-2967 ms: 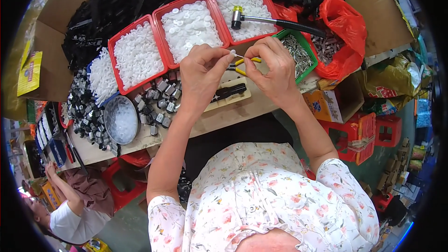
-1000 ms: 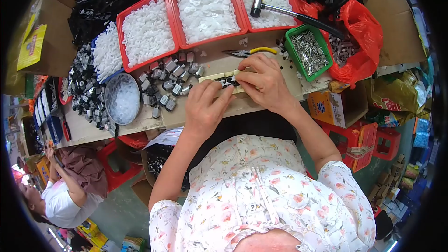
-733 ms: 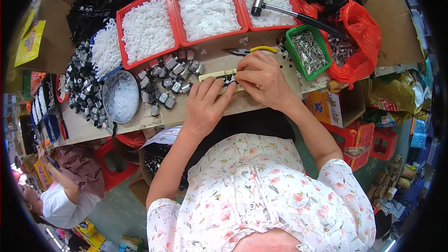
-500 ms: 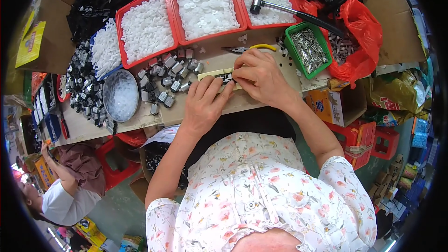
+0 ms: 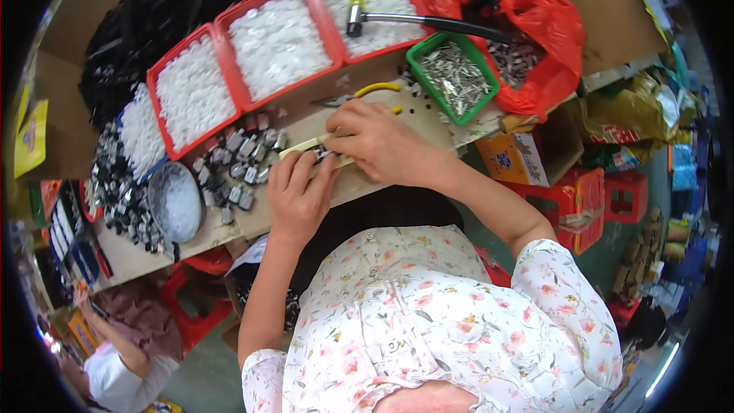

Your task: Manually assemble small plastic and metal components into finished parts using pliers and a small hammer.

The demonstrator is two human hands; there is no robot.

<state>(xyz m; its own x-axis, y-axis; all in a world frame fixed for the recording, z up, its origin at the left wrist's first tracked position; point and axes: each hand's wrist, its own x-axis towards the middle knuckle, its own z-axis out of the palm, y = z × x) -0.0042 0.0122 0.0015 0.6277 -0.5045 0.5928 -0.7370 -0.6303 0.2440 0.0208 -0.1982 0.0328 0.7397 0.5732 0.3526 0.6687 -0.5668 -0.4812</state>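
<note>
My left hand (image 5: pixel 300 195) is closed, with its thumb and fingertips on a small black part (image 5: pixel 319 153) that lies at a cream-coloured strip-shaped block (image 5: pixel 304 144). From the other side my right hand (image 5: pixel 375 144) bends over the same part, its fingers pinched together. The fingers cover much of the part, so its exact kind is hidden. Small silver-and-black motor-like pieces (image 5: pixel 243 164) lie loose beside my left hand. Just beyond my right hand rest pliers with yellow handles (image 5: pixel 375 88).
Red trays (image 5: pixel 334 66) of white plastic pieces stand along the back, a hammer (image 5: pixel 397 18) across one. To the right are a green basket (image 5: pixel 423 75) of metal pins and a red bag (image 5: pixel 539 19). A round metal bowl (image 5: pixel 200 210) stands left. Another person (image 5: pixel 126 359) sits at lower left.
The whole view has turned and shifted, so the bench sits further left and tilted. Both my hands stay together at the cream block, with only small finger movement.
</note>
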